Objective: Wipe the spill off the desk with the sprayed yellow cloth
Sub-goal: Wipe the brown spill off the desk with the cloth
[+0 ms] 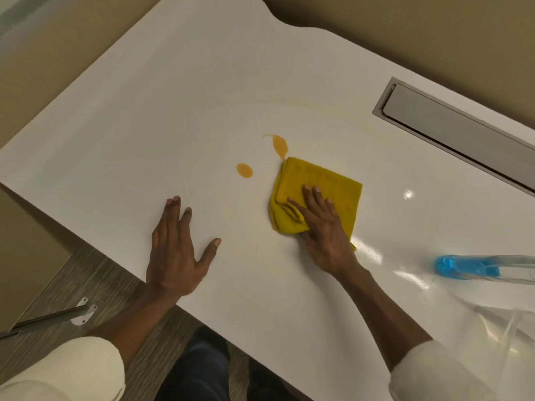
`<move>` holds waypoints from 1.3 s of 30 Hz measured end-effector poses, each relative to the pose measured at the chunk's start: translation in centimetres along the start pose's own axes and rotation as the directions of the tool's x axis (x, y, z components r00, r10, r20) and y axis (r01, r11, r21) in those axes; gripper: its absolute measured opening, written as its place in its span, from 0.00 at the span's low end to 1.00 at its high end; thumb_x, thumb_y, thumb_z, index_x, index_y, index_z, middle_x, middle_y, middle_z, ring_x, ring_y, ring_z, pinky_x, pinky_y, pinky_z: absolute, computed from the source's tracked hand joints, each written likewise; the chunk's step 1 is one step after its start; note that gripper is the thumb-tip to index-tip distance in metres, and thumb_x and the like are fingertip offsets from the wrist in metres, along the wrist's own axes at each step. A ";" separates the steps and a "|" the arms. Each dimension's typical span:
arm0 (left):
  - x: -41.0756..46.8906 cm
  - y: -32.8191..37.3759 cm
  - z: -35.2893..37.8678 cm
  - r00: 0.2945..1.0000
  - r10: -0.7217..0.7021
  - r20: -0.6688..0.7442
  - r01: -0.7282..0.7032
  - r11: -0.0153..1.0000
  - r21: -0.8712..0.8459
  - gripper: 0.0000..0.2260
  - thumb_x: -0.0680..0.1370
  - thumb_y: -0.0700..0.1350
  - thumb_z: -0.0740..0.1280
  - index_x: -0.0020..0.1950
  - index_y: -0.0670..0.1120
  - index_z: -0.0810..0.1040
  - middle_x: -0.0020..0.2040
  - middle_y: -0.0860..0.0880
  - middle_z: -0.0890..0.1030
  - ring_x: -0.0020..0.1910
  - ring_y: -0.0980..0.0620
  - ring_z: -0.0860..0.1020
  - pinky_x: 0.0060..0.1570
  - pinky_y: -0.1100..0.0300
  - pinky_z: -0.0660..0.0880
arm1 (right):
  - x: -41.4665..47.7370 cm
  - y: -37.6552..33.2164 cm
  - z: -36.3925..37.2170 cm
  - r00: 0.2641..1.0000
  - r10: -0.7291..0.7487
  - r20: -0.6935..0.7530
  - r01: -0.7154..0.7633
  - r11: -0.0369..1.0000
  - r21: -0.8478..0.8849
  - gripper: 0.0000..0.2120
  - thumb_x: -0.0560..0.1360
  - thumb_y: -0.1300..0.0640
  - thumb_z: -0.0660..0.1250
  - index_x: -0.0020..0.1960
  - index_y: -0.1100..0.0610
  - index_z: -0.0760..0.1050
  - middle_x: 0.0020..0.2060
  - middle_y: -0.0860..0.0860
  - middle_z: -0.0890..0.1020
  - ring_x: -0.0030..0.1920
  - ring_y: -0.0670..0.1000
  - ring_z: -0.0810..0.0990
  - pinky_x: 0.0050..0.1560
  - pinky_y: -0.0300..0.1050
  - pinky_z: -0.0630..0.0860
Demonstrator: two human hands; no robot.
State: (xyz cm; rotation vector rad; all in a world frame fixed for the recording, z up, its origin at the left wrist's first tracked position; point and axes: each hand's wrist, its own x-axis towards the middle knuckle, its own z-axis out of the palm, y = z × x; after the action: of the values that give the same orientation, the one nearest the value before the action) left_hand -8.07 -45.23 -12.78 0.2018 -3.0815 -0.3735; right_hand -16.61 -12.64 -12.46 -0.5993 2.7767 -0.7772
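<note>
From the head camera, looking down, a white glossy tabletop point(179, 117) runs diagonally across the view. The folded yellow cloth point(324, 180) lies flat on it, a little right of centre. The right hand point(324, 227) rests palm down on the near half of the cloth, fingers spread and stretched forward over the fabric, the thumb pressed along its bunched left edge; the hand is laid open on the cloth rather than closed round it. The far half of the cloth shows beyond the fingertips.

The spill point(280, 146) is orange and in two parts. The larger streak lies just beyond the cloth's far left corner, its tail meeting that corner. A smaller oval drop point(245, 170) sits apart to the left of the cloth, between the two hands and farther from the person than either.

The left hand point(173, 250) lies flat on the bare tabletop well left of the cloth, open, fingers together and thumb splayed out to the right, holding nothing. Its wrist crosses the near edge of the tabletop.

To the right, near the frame edge, a clear spray bottle with a blue part point(463, 267) lies on its side, apart from the cloth. Behind it, a grey recessed slot with a lid point(451, 125) is set into the tabletop. Pale sleeves cover both forearms at the bottom of the view.
</note>
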 end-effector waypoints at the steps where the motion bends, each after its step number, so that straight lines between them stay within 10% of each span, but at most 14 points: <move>1: 0.0 0.0 0.0 1.000 0.001 0.000 -0.001 1.000 0.001 0.41 0.82 0.68 0.60 0.84 0.39 0.62 0.88 0.40 0.55 0.89 0.42 0.54 0.82 0.41 0.62 | -0.4 0.6 -0.4 1.000 -0.002 -0.009 0.003 1.000 0.006 0.31 0.79 0.52 0.57 0.82 0.46 0.59 0.84 0.52 0.52 0.85 0.55 0.44 0.83 0.57 0.44; 11: 0.0 0.1 0.2 1.000 -0.003 0.015 0.003 1.000 0.010 0.41 0.82 0.68 0.60 0.85 0.40 0.61 0.89 0.42 0.53 0.89 0.43 0.52 0.83 0.41 0.63 | 8.7 0.4 -2.1 0.976 0.207 -0.073 -0.204 0.978 0.043 0.36 0.76 0.35 0.49 0.80 0.49 0.64 0.83 0.58 0.56 0.84 0.61 0.49 0.82 0.61 0.45; 20: 0.1 0.0 0.3 1.000 -0.004 0.015 0.003 1.000 0.018 0.41 0.82 0.68 0.59 0.85 0.39 0.61 0.89 0.41 0.53 0.89 0.42 0.53 0.82 0.39 0.64 | 4.2 -0.7 -0.5 0.997 -0.058 0.058 0.057 0.998 0.020 0.29 0.80 0.48 0.54 0.81 0.47 0.61 0.84 0.53 0.54 0.85 0.56 0.46 0.83 0.59 0.45; 30: 0.0 -0.1 0.4 1.000 0.008 -0.001 -0.008 1.000 0.017 0.41 0.83 0.67 0.60 0.84 0.38 0.62 0.89 0.40 0.54 0.89 0.42 0.53 0.82 0.41 0.64 | 11.5 0.7 -4.3 0.990 0.139 0.002 -0.138 0.984 0.113 0.39 0.72 0.41 0.47 0.79 0.56 0.64 0.82 0.60 0.58 0.83 0.63 0.50 0.82 0.64 0.47; 39: -0.1 -0.1 0.4 1.000 0.017 -0.016 -0.017 1.000 0.006 0.41 0.82 0.67 0.62 0.84 0.38 0.62 0.88 0.40 0.55 0.89 0.42 0.53 0.82 0.40 0.64 | 15.2 -3.9 -1.3 0.983 -0.045 0.180 0.016 0.987 0.160 0.35 0.77 0.49 0.59 0.81 0.59 0.57 0.82 0.59 0.57 0.84 0.61 0.49 0.83 0.61 0.45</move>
State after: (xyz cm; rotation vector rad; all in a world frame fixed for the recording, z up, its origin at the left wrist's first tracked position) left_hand -8.01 -45.21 -13.23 0.1771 -3.0668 -0.3605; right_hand -29.37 -21.70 -10.46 -0.6497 2.5169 -0.8902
